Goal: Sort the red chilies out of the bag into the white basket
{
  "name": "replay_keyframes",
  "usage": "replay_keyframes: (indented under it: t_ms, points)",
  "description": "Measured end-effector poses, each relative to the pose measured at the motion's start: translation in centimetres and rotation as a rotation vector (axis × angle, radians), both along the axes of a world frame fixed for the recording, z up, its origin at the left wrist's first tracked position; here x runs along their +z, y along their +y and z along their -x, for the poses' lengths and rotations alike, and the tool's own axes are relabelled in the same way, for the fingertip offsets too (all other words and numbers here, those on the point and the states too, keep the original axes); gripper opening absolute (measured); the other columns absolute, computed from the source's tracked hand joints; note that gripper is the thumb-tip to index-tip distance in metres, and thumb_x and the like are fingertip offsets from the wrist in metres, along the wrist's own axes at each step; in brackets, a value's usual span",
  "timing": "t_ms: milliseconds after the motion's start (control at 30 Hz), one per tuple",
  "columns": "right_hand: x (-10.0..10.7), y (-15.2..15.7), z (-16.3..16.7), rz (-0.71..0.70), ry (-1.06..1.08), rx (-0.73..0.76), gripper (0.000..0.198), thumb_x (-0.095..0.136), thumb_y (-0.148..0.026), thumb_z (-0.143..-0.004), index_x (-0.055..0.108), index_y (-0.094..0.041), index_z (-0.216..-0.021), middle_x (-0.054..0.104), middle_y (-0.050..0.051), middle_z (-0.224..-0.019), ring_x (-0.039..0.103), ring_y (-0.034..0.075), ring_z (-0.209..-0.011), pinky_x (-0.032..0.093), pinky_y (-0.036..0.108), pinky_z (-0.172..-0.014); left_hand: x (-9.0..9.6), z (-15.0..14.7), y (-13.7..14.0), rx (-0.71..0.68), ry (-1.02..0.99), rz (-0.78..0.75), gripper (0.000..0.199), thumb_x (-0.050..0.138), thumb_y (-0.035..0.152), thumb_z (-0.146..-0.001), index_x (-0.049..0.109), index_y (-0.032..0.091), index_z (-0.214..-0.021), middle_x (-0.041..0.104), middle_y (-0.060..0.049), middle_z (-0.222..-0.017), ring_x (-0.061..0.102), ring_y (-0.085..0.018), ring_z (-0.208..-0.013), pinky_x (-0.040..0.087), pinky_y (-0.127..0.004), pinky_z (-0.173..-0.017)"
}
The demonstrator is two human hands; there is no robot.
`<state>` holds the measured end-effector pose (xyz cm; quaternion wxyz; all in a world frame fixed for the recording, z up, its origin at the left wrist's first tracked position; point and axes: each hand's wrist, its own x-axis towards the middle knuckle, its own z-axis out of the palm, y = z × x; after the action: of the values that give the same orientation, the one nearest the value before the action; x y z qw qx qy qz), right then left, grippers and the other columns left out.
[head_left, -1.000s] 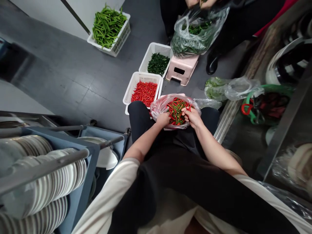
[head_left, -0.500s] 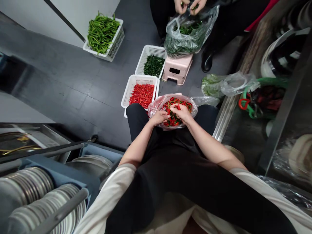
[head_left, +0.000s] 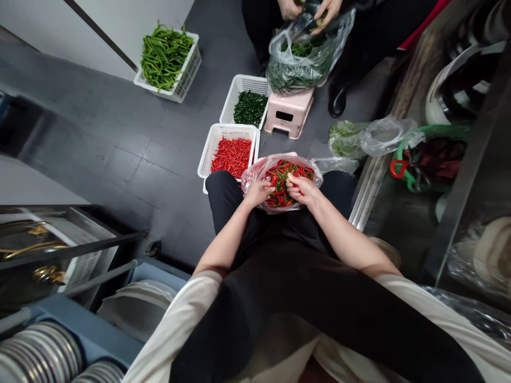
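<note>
A clear plastic bag (head_left: pixel 248 174) full of red chili peppers with green stems (head_left: pixel 281 169) sits open between the knees. Over the left side of its mouth, my left hand (head_left: pixel 258 193) is closed, with a red chili pepper at its fingertips. My right hand (head_left: pixel 304 189) is at the right side of the same bag, fingers curled in and thumb pressed to them. A bit of red shows at its fingers; part of the grip is hidden. Just beyond my left knee, a white basket (head_left: pixel 204 159) holds red chilies without visible stems.
Behind stands another white basket (head_left: pixel 227 109) with dark green chilies, beside a pink stool (head_left: pixel 293 106) bearing a bag. A co-worker's hands (head_left: pixel 328 11) are above that bag. Long green peppers fill a basket (head_left: pixel 187 74). A blue plate cart (head_left: pixel 91 330) is at left, a metal shelf (head_left: pixel 451 207) at right.
My right hand has drawn back slightly right and down from my left hand, its fingers more curled. The blue plate cart has shifted down and left in view. The co-worker's hands have moved.
</note>
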<state>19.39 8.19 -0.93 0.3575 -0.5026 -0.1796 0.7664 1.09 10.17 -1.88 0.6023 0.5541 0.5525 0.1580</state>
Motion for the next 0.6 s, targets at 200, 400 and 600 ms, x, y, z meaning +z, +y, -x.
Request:
replay_keyframes:
  t_ms: [200,400,600]
  points:
    - [-0.3,-0.6,1.5,-0.241,-0.304,0.006,0.037,0.077,-0.042,-0.064,0.051,-0.017,-0.072,0.041,-0.007,-0.053,0.029,0.002,-0.04,0.018,0.014,-0.033,0.5,-1.0,0.2,-0.033,-0.039,0.063,0.019,0.069,0.025,-0.068,0.057,0.012,-0.06,0.048,0.006,-0.048,0.048,-0.006,-0.045,0.04,-0.019,-0.048]
    - [-0.7,0.2,1.4,-0.205,-0.166,-0.23,0.036,0.075,-0.041,-0.065,0.048,-0.018,-0.069,0.041,-0.007,-0.054,0.027,0.002,-0.041,0.018,0.015,-0.034,1.1,0.3,0.2,0.159,-0.188,0.225,0.024,0.077,0.022,-0.064,0.068,0.01,-0.083,0.057,0.003,-0.054,0.051,-0.005,-0.048,0.043,-0.019,-0.052]
    - [-0.8,-0.8,1.1,-0.24,-0.287,-0.209,0.032,0.07,-0.041,-0.066,0.049,-0.02,-0.074,0.043,-0.007,-0.055,0.029,0.004,-0.041,0.021,0.017,-0.036,0.4,0.6,-0.4,0.268,-0.232,0.258,0.027,0.078,0.026,-0.063,0.071,0.01,-0.083,0.062,0.001,-0.061,0.05,-0.004,-0.051,0.043,-0.019,-0.055]
